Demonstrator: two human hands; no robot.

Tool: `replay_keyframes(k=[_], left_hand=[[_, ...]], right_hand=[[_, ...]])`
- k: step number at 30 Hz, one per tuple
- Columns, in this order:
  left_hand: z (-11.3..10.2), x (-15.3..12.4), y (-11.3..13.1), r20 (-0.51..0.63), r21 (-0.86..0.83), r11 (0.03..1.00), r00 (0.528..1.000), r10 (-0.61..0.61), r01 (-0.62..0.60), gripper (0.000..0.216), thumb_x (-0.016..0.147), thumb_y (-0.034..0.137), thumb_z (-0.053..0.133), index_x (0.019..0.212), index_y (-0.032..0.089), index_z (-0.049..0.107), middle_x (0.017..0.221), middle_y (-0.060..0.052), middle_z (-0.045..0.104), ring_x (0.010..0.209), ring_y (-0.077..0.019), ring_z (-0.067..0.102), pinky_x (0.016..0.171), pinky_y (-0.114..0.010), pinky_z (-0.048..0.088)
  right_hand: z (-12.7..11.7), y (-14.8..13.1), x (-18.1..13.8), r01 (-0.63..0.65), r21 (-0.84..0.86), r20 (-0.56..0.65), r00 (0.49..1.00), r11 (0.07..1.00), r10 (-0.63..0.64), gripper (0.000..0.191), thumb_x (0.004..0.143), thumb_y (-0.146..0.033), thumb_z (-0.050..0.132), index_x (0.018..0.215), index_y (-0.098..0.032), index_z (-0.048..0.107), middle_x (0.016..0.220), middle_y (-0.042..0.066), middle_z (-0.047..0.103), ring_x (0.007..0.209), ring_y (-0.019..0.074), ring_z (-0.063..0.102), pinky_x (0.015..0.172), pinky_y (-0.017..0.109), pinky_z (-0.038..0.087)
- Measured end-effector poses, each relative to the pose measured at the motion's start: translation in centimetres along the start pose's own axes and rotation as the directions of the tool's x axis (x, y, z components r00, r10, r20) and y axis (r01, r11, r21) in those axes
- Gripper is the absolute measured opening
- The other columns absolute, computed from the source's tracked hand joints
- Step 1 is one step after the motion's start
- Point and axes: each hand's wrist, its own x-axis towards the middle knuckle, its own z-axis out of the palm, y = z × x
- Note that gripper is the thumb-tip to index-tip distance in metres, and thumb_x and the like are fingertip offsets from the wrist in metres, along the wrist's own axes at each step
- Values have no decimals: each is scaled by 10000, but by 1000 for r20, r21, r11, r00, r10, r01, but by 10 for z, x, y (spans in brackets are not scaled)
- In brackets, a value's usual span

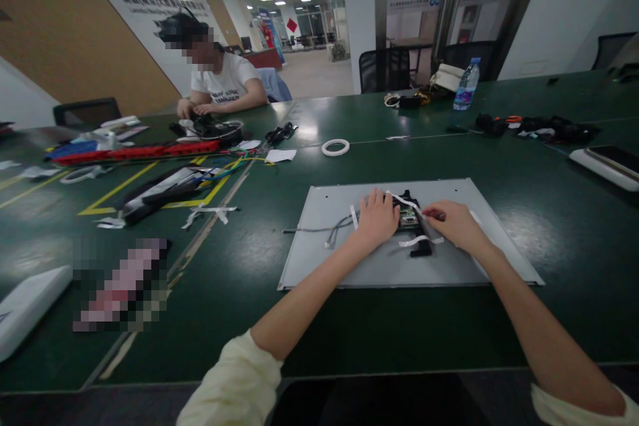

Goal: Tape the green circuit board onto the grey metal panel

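Observation:
A small circuit board in a black bracket lies on a light grey panel. My left hand rests on the left side of the board, fingers stretched out. White strips of tape cross the upper part of the bracket, and another strip crosses lower down. My right hand is closed in a pinch on the end of the upper tape strip, just right of the board. Grey cables run out to the left from beneath my left hand. My fingers hide part of the board.
A roll of white tape lies beyond the panel. To the left are a black pouch-like bundle with wires, tape scraps and a blurred pink item. A water bottle stands at back right. Across the table sits another person.

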Motion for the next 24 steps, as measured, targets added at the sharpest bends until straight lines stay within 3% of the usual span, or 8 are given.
replay_keyframes(k=[8,13,16,20,24], left_hand=[[2,2,-6,11,63,997,999,49,-49,379,945,331,286,1203,135,483,1280,-138,504,1302,-284,318,1013,-459,301],[2,1,-6,3,76,996,999,37,-37,411,942,341,278,1254,145,460,1300,-124,499,1301,-280,314,1016,-465,301],[1,1,-6,10,55,998,999,41,-42,444,940,328,282,1340,164,380,1391,-107,425,1315,-279,289,1025,-489,289],[-1,2,-8,78,-10,995,992,96,-95,435,947,288,237,1364,240,352,1439,-34,383,1326,-263,267,1037,-553,256],[-1,3,-9,110,-55,995,990,90,-84,431,946,282,228,1349,228,370,1428,-40,400,1309,-257,286,1036,-576,255]], right_hand=[[8,0,0,25,-35,-12,1000,999,-25,385,808,-191,476,1189,-195,529,1094,79,550,849,170,573,850,343,451],[7,0,-1,42,-31,7,999,999,-41,367,825,-188,458,1186,-195,524,1104,80,546,901,181,559,874,349,435],[4,-3,-1,39,-18,15,999,999,-39,347,832,-188,457,1169,-200,540,1093,75,557,876,171,567,852,336,441],[1,-5,-1,0,-5,-6,1000,1000,0,287,824,-175,463,1085,-194,581,1054,65,578,808,152,575,779,304,451],[2,-2,1,-4,-11,-5,1000,1000,4,209,818,-182,468,954,-192,626,958,50,597,782,150,563,743,291,440]])
